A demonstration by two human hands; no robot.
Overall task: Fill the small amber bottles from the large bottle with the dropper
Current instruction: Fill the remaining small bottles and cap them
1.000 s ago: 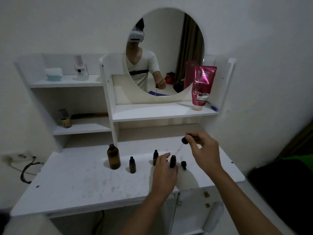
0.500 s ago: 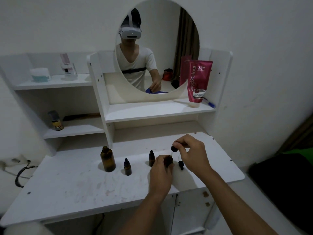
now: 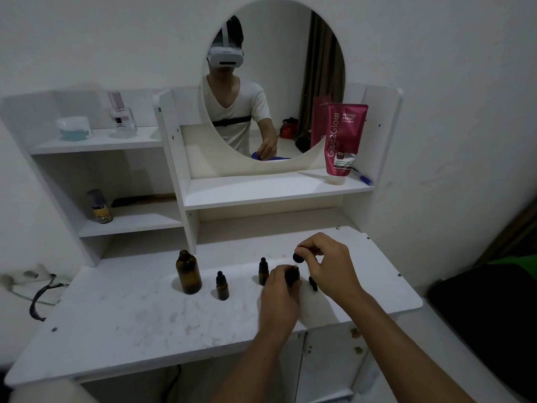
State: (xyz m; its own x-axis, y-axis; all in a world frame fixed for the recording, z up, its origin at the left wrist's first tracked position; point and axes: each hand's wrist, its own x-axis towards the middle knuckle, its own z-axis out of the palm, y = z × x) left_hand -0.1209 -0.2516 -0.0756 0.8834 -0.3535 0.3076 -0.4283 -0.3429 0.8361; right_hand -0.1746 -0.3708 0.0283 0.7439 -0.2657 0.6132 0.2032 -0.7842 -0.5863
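Observation:
The large amber bottle [image 3: 188, 271] stands uncapped on the white desk [image 3: 145, 321]. Right of it stand a capped small amber bottle [image 3: 222, 286] and a second capped one [image 3: 263, 271]. My left hand [image 3: 280, 295] is closed around a third small bottle [image 3: 293, 276], mostly hidden by the fingers. My right hand [image 3: 329, 264] pinches the black bulb of the dropper [image 3: 297, 258] just above that bottle's mouth; the glass tip is hidden. A loose black cap [image 3: 313, 283] lies on the desk between my hands.
A round mirror [image 3: 273, 82] rises behind the desk. A pink tube [image 3: 344, 141] and a blue pen [image 3: 363, 178] are on the middle shelf. A jar [image 3: 72, 128], a perfume bottle [image 3: 120, 117] and a small bottle [image 3: 100, 207] occupy the left shelves. A cable [image 3: 40, 298] hangs at left.
My right hand has lowered the dropper from above the desk down to the third small bottle. My left hand has closed around that bottle.

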